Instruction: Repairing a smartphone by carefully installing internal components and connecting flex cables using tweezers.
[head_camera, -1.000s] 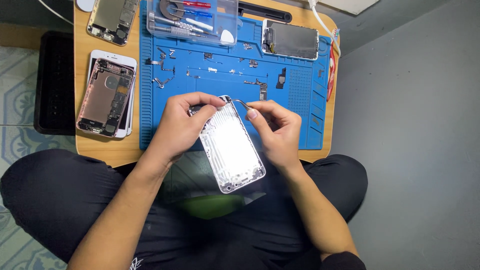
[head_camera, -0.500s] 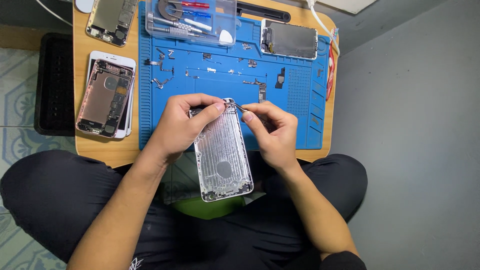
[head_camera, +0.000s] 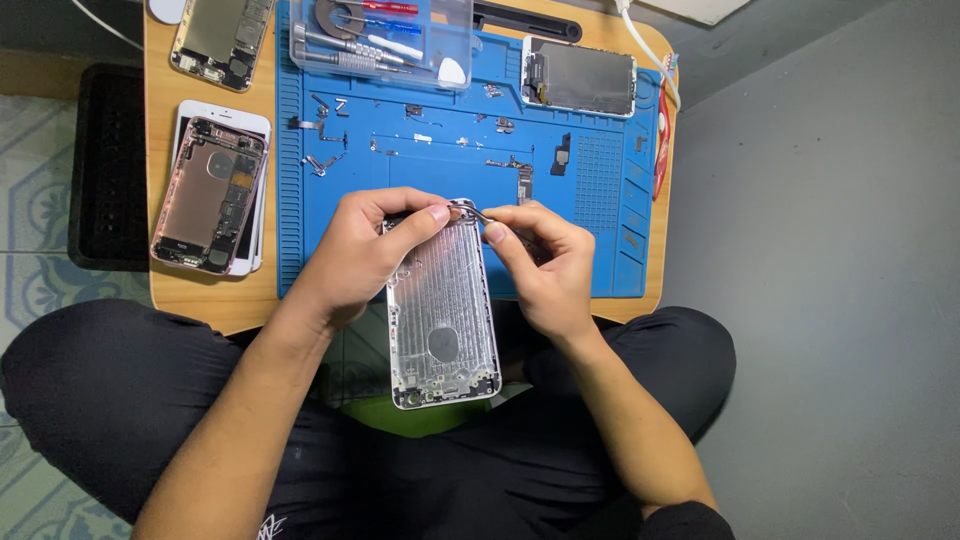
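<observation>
Bare silver phone housing (head_camera: 442, 310), stripped inside, round cutout near its lower end. Left hand (head_camera: 360, 255) fingers clamp its top-left edge. Right hand (head_camera: 545, 265) pinches tweezers (head_camera: 478, 213) at the top corner, above the blue repair mat (head_camera: 620, 200).

A bare silver phone housing (head_camera: 442, 305), stripped and inner side up, is held lengthwise above the lap, thin metal tweezers (head_camera: 478, 213) touching its top edge.
</observation>
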